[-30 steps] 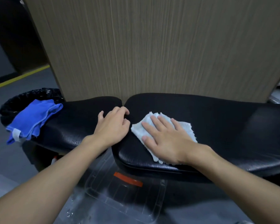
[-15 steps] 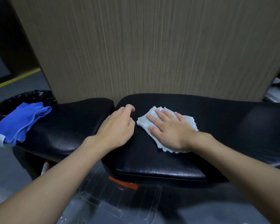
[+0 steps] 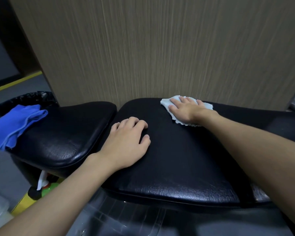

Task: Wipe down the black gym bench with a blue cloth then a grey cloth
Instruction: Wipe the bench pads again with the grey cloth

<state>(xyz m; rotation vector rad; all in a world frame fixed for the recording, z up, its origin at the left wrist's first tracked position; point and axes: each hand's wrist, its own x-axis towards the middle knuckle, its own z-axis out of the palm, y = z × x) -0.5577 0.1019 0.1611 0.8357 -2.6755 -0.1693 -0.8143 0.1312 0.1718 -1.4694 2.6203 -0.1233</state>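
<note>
The black gym bench (image 3: 177, 164) runs across the view in two padded sections with a gap between them. My right hand (image 3: 186, 109) lies flat on the pale grey cloth (image 3: 166, 102), pressing it onto the far edge of the long pad by the wall. My left hand (image 3: 128, 143) rests palm down on the same pad near the gap, fingers slightly curled and holding nothing. The blue cloth (image 3: 15, 123) lies crumpled on the left end of the short pad (image 3: 63, 132), away from both hands.
A wood-grain panel (image 3: 160, 48) stands right behind the bench. A bin lined with a black bag (image 3: 24, 98) is at the far left. A clear plastic lid or tray (image 3: 126, 218) lies on the floor under the bench, with a yellow floor line (image 3: 15, 82) beyond.
My right hand has slid the grey cloth away from me and to the right, up to the pad's far edge. My left hand has shifted from the gap onto the long pad.
</note>
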